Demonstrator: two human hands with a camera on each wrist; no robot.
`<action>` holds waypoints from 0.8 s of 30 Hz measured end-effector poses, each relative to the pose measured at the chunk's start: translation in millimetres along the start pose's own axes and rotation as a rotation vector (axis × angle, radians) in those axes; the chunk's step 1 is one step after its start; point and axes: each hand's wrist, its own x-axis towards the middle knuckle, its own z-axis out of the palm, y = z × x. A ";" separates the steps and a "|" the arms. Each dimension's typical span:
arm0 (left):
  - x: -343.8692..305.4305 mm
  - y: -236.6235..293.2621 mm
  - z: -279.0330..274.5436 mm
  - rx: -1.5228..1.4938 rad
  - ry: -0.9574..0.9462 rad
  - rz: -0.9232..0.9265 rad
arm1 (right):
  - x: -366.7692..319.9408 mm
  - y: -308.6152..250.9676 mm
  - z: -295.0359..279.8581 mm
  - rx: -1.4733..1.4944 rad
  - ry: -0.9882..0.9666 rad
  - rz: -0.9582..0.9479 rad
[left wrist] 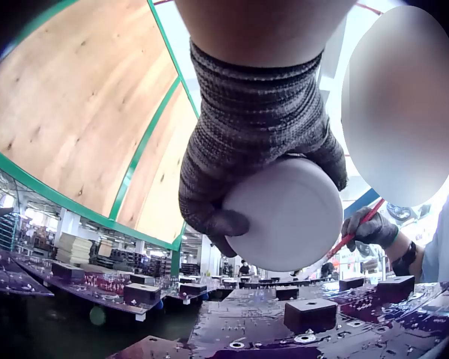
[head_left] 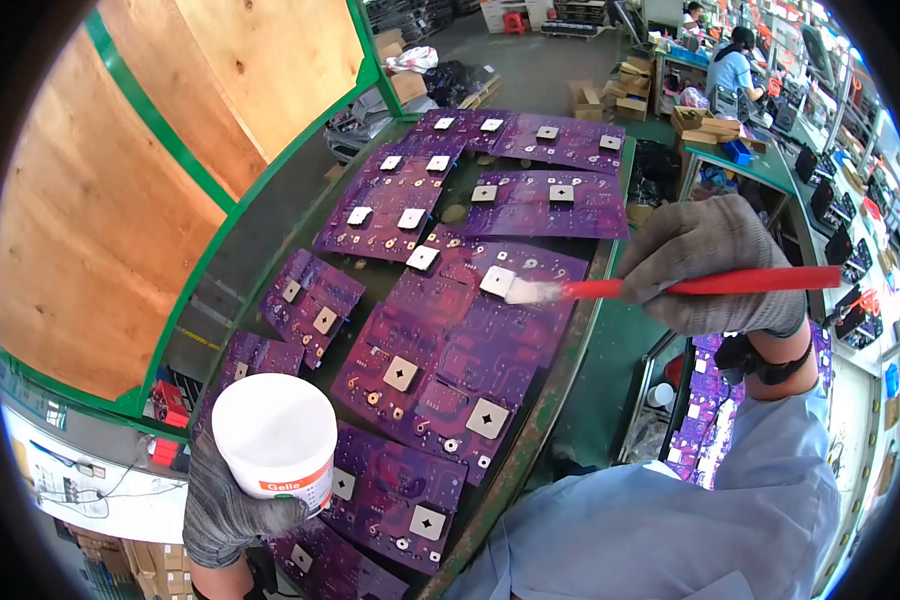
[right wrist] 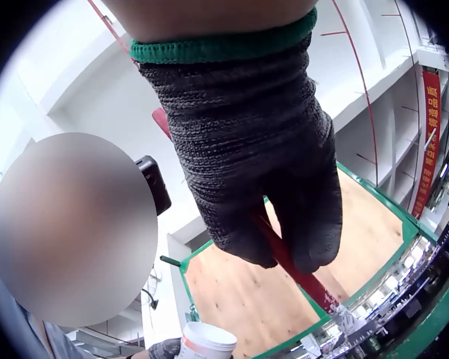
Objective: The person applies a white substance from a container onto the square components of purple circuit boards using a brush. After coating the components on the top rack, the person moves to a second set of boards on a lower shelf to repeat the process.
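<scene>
In the head view my gloved right hand (head_left: 705, 262) grips a red-handled brush (head_left: 760, 281). Its whitish bristles (head_left: 535, 291) meet the edge of a square block (head_left: 497, 282) coated white on top, on a purple circuit board (head_left: 490, 340). My gloved left hand (head_left: 232, 505) holds a white plastic tub (head_left: 288, 478) by its side, above the nearer boards. White residue shows inside the tub's mouth. The left wrist view shows the tub's round base (left wrist: 284, 213) with fingers wrapped around it. White paste clings to the brush tip (right wrist: 348, 320) in the right wrist view.
Several more purple boards (head_left: 545, 205) with square blocks cover the green-edged worktable (head_left: 560, 385). A wooden panel in a green frame (head_left: 228, 195) stands along the left. More boards (head_left: 698, 410) lie below on the right. Another person (head_left: 735, 65) sits at a far bench.
</scene>
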 end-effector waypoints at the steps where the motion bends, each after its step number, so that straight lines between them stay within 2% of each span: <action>1: -1.9 -1.6 -0.3 0.012 -0.015 -0.005 | -1.9 -1.6 -2.5 -0.032 0.006 0.014; 2: -2.9 -4.0 -0.5 0.011 -0.016 -0.009 | 0.9 2.3 2.7 -0.029 0.004 0.016; 4: -2.1 -6.5 -0.9 0.101 -0.016 0.054 | 9.6 13.4 13.9 -0.135 0.123 -0.111; 5: -3.4 -4.4 1.0 0.104 -0.016 0.061 | 8.4 14.1 11.6 -0.140 0.129 -0.112; 7: -5.6 -0.5 6.3 -0.015 0.052 0.041 | 7.0 15.8 6.2 -0.060 0.019 -0.055; 9: -7.0 3.2 5.4 0.001 0.048 0.035 | 2.2 14.9 3.1 0.019 0.016 -0.081; 11: -5.8 5.3 7.1 0.018 0.036 0.024 | -1.8 9.6 3.7 0.001 0.074 -0.030; 13: -2.5 7.5 8.3 -0.007 0.009 0.034 | 2.9 5.5 7.5 -0.039 0.105 -0.059; 14: -3.0 14.6 7.7 0.175 0.022 0.074 | 4.1 7.0 7.5 -0.014 0.057 -0.061; 15: 1.2 0.1 1.1 0.395 -0.090 0.277 | 6.6 9.2 9.6 0.021 0.009 -0.074; 17: -2.4 10.7 7.4 0.121 0.025 0.062 | 1.1 11.4 6.4 0.034 0.047 -0.133; 20: -1.7 -0.2 6.7 0.169 0.031 0.123 | 1.6 -4.7 -0.1 -0.158 0.106 -0.152; 24: 5.0 18.4 19.2 0.225 0.041 0.223 | 23.1 -31.3 22.4 -0.116 0.268 -0.218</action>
